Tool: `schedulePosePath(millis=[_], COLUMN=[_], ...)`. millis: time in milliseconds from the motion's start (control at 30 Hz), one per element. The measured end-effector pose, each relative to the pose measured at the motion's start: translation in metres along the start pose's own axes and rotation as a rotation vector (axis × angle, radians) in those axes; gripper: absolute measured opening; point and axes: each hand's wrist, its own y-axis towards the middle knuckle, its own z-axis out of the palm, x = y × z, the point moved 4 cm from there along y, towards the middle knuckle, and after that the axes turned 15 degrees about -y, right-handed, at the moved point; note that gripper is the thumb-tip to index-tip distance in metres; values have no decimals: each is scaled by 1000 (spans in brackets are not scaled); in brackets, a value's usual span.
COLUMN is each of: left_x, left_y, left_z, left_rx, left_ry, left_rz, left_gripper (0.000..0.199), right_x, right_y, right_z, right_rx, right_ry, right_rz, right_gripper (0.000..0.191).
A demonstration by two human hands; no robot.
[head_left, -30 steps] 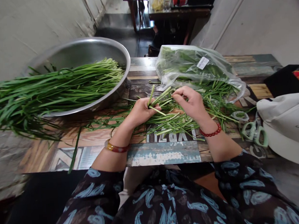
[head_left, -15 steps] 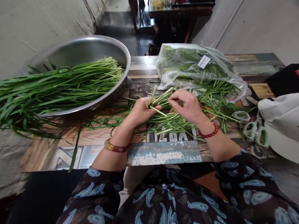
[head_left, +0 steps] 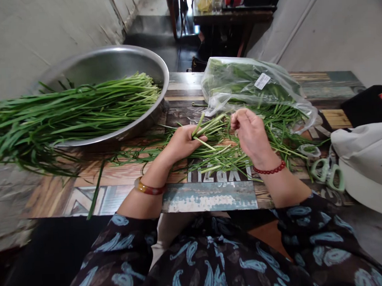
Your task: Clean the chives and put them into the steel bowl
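Operator's clothing and wrist wear.
Blouse [head_left: 196,271]: near-black ground, printed with light-blue paisley teardrops, both solid and finely lined, among dimmer grey-brown ones; a small, bright, button-like dot sits low on the front. Left sleeve [head_left: 120,255] and right sleeve [head_left: 322,238]: same print, loose cut, each ending on the forearm. Bangle [head_left: 150,187], worn above the left hand [head_left: 184,141]: smooth, rigid ring, amber to reddish brown, with a paler section. Bracelet [head_left: 270,170], worn above the right hand [head_left: 251,134]: single strand of round, dark-red beads. Both hands: bare.
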Motion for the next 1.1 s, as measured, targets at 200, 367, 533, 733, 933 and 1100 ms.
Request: schedulePosePath(millis=[200, 367, 533, 733, 933, 1100], left_x=[0, 5, 5, 3, 4, 3], left_y=[1, -2, -4, -5, -5, -5], left_z=[0, 1, 1, 2, -3, 2], left_rx=[51, 60, 17, 42, -1, 21], left_ry=[96, 139, 297, 418, 394, 322], left_rz=[76, 21, 9, -32, -20, 35], left_gripper=[21, 7, 12, 38, 19, 20], right_x=[35, 47, 47, 49, 42, 38], right_y=[-6, -21, -23, -29, -23, -24], right_z=[-14, 10, 11, 16, 17, 26], right_rx=[93, 363, 332, 370, 329, 360], right_ry=[-178, -324, -436, -576, -515, -561], right_rz=[-281, -562, -572, -676, -590, -631], right_gripper=[50, 64, 69, 62, 69, 57])
